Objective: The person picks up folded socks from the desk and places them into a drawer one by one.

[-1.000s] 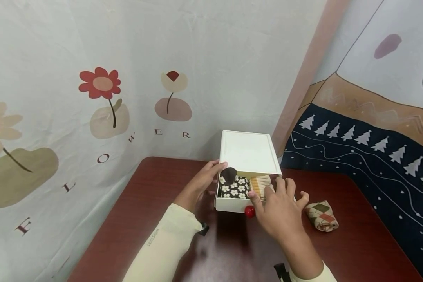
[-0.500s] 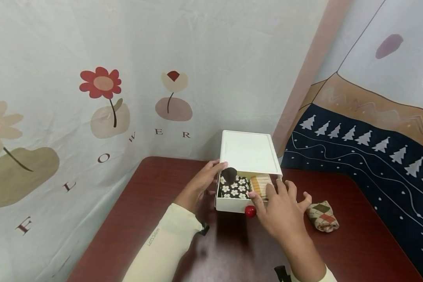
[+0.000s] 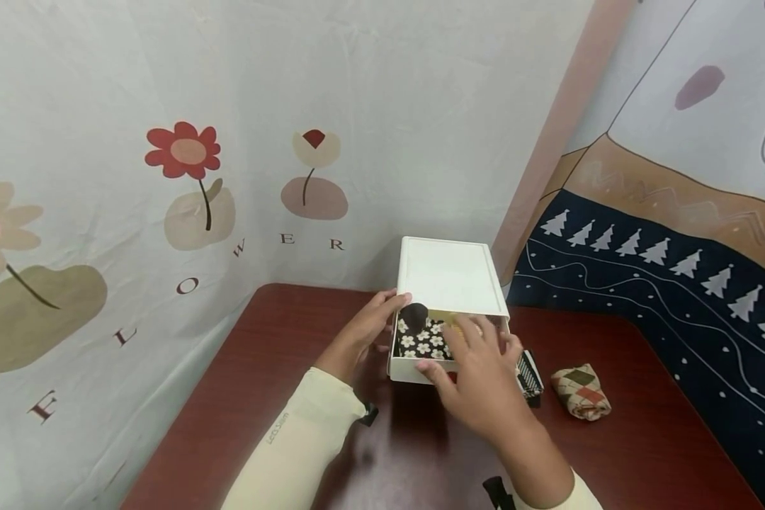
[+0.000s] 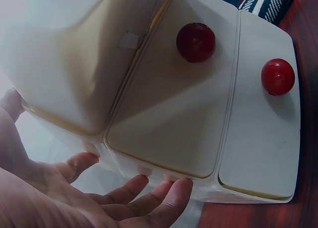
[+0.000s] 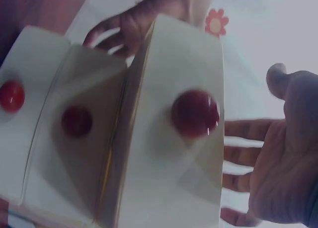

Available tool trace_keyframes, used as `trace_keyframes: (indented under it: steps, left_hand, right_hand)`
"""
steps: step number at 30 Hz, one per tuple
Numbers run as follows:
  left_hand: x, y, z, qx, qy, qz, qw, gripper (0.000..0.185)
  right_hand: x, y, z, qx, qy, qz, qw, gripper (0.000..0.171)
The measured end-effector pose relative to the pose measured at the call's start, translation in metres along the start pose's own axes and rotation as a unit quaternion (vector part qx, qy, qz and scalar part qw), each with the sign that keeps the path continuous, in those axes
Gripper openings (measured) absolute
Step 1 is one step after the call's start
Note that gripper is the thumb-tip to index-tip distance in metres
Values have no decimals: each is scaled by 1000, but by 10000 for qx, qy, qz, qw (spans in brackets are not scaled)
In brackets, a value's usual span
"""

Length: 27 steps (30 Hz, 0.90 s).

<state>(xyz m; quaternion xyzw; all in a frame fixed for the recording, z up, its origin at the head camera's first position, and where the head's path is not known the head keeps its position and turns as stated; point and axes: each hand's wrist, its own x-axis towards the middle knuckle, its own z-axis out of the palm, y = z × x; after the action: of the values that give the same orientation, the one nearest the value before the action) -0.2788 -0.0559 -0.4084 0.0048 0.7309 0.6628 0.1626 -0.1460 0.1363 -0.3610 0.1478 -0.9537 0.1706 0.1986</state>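
A small white drawer cabinet (image 3: pixel 449 276) stands on the table with its top drawer (image 3: pixel 411 371) pulled out. Inside lies a folded black cloth with white flowers (image 3: pixel 423 346), a dark brown rounded piece (image 3: pixel 414 316) at its back left. My left hand (image 3: pixel 372 322) rests against the cabinet's left side, thumb near the top edge; in the left wrist view its fingertips touch the side wall. My right hand (image 3: pixel 481 372) reaches over the drawer front, fingers spread inside it, covering most of a cream-and-yellow striped cloth bundle. The right wrist view shows these fingers fairly straight behind the drawer front.
A rolled argyle cloth bundle (image 3: pixel 581 392) lies on the dark red table (image 3: pixel 280 340) right of the cabinet. Between them sits a black-and-white patterned item (image 3: pixel 530 374). Lower drawers carry red knobs (image 4: pixel 196 42). Printed fabric walls (image 3: pixel 255 85) rise behind.
My right hand has shifted left and deeper over the drawer, covering the striped bundle and uncovering the black-and-white item at the right. My left hand stays put.
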Motion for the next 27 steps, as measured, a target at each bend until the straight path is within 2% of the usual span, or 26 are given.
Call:
trace_keyframes:
  steps: [3,5,20,27]
  left_hand:
    - [-1,0,-2,54,-26,14,10000,85]
    - [-1,-1,-3,92,-58,27,9999,87]
    - [0,0,-5,115,-121,71,9998,88]
    - [-1,1,-3,49,-76,2,10000,85]
  right_hand:
    - [5,-9,7,142,-212,-364,9990,65]
    - [9,-13,10,209,-377,-459,9980,64]
    - [26,-23,23,-64,-1284,-299,9913,74]
    - [31,-21,22,-202,-1291,-380,9907,74]
